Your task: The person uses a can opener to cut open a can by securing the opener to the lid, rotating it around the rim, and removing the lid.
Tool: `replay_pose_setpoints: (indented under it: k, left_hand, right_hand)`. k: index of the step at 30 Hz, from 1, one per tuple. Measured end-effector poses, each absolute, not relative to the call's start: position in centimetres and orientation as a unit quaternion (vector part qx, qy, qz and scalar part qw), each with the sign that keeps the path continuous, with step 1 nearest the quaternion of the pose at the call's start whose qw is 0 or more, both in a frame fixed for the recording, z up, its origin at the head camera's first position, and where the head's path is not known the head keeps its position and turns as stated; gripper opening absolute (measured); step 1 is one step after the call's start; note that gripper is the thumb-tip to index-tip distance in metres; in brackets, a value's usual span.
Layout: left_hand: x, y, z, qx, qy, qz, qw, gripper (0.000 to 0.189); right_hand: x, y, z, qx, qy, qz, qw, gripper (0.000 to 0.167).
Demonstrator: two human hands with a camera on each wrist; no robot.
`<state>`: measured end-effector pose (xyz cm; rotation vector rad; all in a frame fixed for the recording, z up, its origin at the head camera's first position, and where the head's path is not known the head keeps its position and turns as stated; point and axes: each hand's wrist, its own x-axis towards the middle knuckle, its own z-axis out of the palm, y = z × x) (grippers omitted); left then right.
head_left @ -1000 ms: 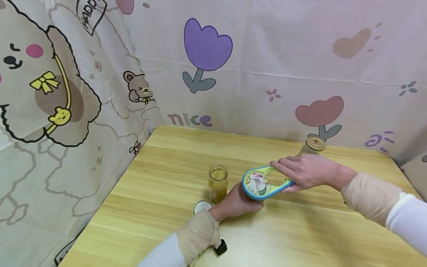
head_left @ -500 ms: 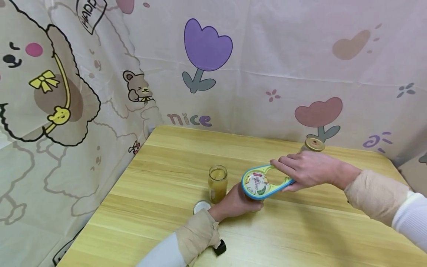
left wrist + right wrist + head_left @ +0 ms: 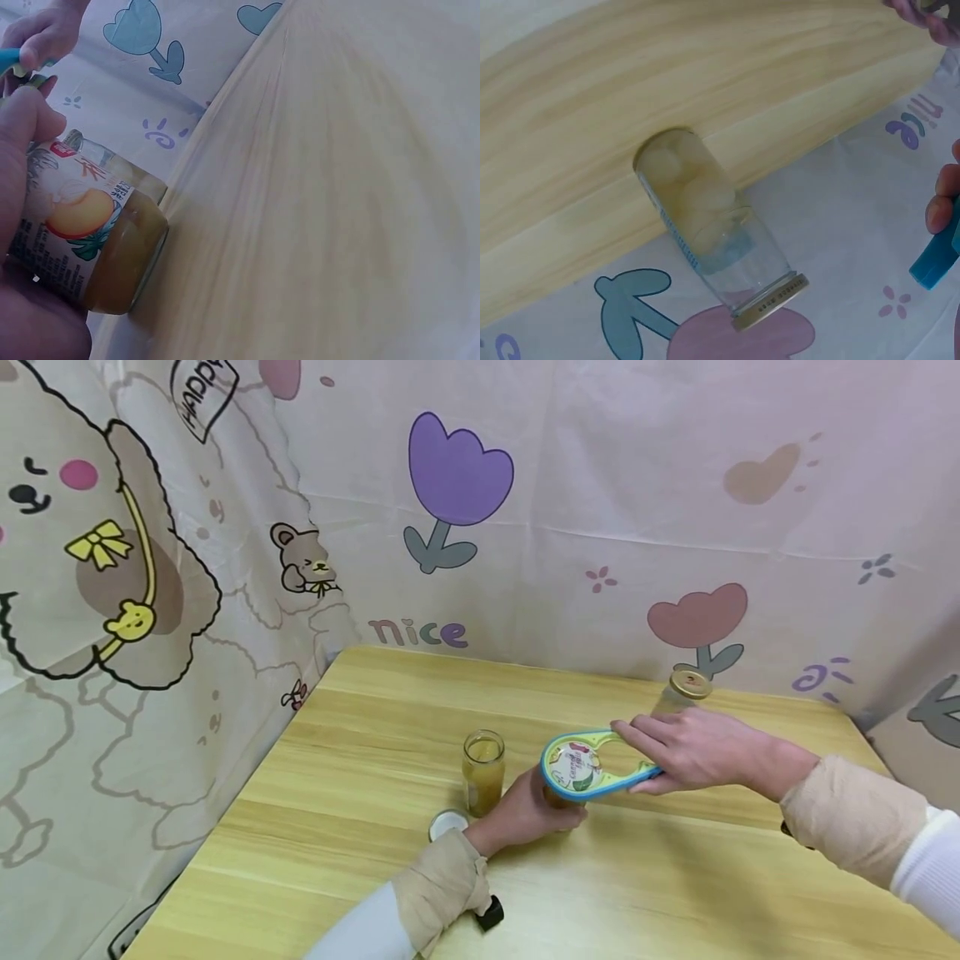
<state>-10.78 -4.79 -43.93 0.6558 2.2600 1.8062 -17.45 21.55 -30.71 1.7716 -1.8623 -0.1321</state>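
My left hand (image 3: 525, 810) grips the body of a fruit jar (image 3: 82, 217) with a peach on its label. Over the top of that jar sits a blue and yellow-green jar opener (image 3: 595, 738). The jar's printed lid (image 3: 574, 766) shows inside the opener's round end. My right hand (image 3: 697, 747) holds the opener's handle, fingers curled over it, with the handle pointing right. Between the left fingers and under the opener, most of the jar is hidden in the head view.
Left of the gripped jar stands a lidless glass jar (image 3: 483, 781) of yellowish contents, with a white-sided lid (image 3: 448, 825) lying by it. A gold-lidded jar (image 3: 697, 191) stands behind the right hand. Patterned cloth (image 3: 600, 527) hangs along the wooden table's (image 3: 360, 735) back edge.
The head view has turned slightly, shifting the background left. Both hands keep their holds on the jar and the opener; the opener's round end sits marginally higher in view.
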Motion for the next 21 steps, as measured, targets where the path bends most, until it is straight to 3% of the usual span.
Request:
replay_pose_setpoints:
  k: [7,21]
  left_hand:
    - [-10.8,-4.9,-43.7,0.233,0.764,0.596,0.082,0.074]
    - [-10.9,-4.9,-43.5,0.226,0.789,0.567,0.076,0.060]
  right_hand:
    - [-15.8,22.8,-30.7,0.632,-0.722,-0.030,0.281,0.073]
    - [-10.4,24.9,-33.5,0.537,-0.817,0.100,0.184,0.061]
